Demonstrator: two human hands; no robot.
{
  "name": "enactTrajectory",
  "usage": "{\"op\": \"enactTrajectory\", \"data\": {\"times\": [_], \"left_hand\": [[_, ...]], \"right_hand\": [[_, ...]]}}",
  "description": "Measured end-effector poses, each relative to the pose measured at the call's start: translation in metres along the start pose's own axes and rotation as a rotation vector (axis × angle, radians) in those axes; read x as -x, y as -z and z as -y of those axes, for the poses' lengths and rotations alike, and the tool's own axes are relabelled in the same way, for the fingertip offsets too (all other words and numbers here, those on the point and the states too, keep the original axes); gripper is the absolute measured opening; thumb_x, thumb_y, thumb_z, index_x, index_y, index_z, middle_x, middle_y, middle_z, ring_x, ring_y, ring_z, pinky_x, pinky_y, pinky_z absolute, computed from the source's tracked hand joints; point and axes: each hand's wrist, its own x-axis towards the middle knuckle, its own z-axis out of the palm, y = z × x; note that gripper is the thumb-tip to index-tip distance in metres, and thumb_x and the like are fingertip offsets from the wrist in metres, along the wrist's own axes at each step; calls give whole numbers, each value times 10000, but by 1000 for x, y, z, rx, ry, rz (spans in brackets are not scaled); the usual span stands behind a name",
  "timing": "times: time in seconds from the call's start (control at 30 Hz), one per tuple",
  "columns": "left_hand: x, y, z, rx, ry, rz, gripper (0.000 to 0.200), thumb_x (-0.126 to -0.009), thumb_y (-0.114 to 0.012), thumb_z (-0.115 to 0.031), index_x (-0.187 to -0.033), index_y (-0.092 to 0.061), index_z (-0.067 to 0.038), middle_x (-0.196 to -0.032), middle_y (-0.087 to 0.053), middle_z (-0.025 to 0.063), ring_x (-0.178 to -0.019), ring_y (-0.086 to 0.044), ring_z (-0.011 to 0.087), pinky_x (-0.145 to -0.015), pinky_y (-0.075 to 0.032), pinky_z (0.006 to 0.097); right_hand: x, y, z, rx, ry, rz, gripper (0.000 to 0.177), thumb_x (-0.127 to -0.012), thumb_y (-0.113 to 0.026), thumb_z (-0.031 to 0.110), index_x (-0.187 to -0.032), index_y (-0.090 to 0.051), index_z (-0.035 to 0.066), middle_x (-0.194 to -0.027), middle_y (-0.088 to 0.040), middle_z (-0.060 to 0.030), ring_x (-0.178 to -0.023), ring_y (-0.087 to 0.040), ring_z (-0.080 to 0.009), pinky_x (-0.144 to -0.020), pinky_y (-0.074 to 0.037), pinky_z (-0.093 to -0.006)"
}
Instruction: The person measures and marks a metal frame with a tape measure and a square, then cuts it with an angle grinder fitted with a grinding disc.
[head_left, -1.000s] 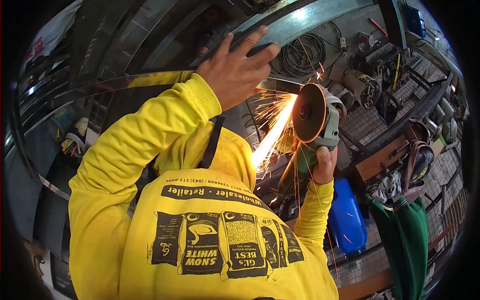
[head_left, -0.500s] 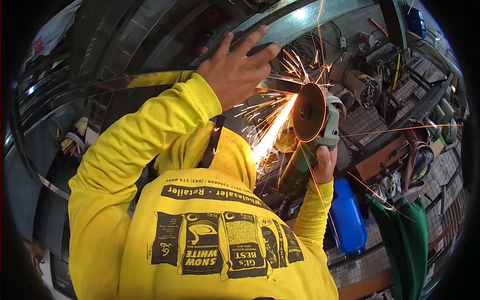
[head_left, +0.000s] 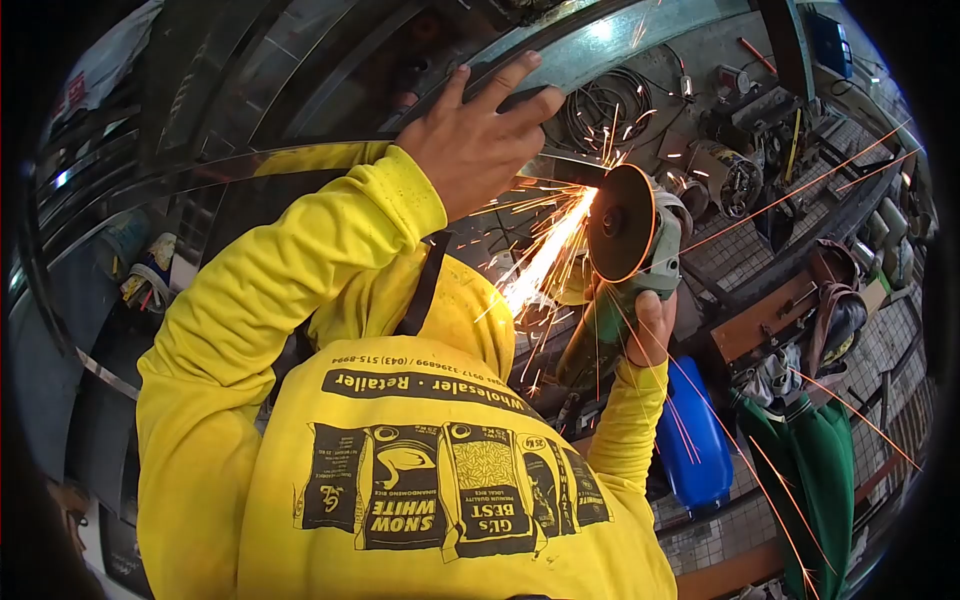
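Observation:
My left hand [head_left: 478, 140] lies over a dark metal frame [head_left: 420, 115], its fingers spread and touching the metal. Beside it, a metal bar [head_left: 560, 171] meets the edge of a cutting disc [head_left: 621, 222]. Bright sparks [head_left: 555, 250] stream down and left from that contact. The disc belongs to an angle grinder [head_left: 592, 345] with a green body. My right hand [head_left: 652, 325] is wrapped round the grinder near its head; part of the grip is hidden behind the tool. Yellow sleeves cover both arms.
Right of the grinder is a blue container [head_left: 697, 435], with green cloth [head_left: 812, 480] beyond it. A coiled cable [head_left: 605, 110] lies behind the disc. Cylindrical metal parts [head_left: 725, 178] and a brown board [head_left: 765, 318] are at the right. Long metal bars run along the left.
The sparks have a different pattern, with new long streaks toward the upper and lower right. The grinder and both hands are in nearly the same places.

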Motion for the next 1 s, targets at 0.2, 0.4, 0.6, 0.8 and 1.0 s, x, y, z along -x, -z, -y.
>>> {"op": "enactTrajectory", "data": {"times": [0.2, 0.4, 0.6, 0.8, 1.0], "left_hand": [[0, 2, 0, 68, 7, 3, 392, -798, -806, -420, -991, -644, -121, -1519, -451, 33, -1550, -263, 319, -1088, -456, 623], [0, -1, 0, 28, 4, 5, 375, -804, -799, -408, -996, -652, -122, -1519, -453, 34, -1549, -263, 322, -1093, -452, 628], [-1, 0, -1, 38, 12, 20, 369, -813, -786, -404, -1006, -656, -117, -1519, -450, 36, -1554, -250, 320, -1092, -449, 632], [-1, 1, -2, 39, 17, 8, 393, -802, -785, -426, -1000, -650, -115, -1517, -451, 32, -1555, -248, 317, -1088, -451, 632], [-1, 1, -1, 18, 19, -11, 379, -812, -787, -418, -981, -632, -116, -1529, -443, 32, -1558, -240, 314, -1090, -452, 643]], "right_hand": [[-2, 2, 0, -19, -12, 12, 989, -870, -735, 625, -1509, -400, -52, -1442, -521, -120, -1288, -528, -227, -1116, -392, -365], [-4, -3, 5, -43, 8, 26, 920, -891, -717, 605, -1467, -429, -52, -1319, -576, -142, -1149, -585, -232, -995, -455, -357], [-3, -6, 5, -30, 38, 11, 804, -929, -686, 565, -1398, -480, -55, -1143, -653, -175, -948, -666, -241, -815, -548, -350], [-4, -3, 3, -73, 13, 28, 905, -904, -718, 564, -1492, -396, -44, -1316, -580, -142, -1158, -584, -242, -995, -451, -370], [-6, 1, 8, -32, 49, 106, 903, -916, -708, 555, -1516, -381, -35, -1345, -582, -125, -1186, -583, -231, -1026, -448, -361]]}}
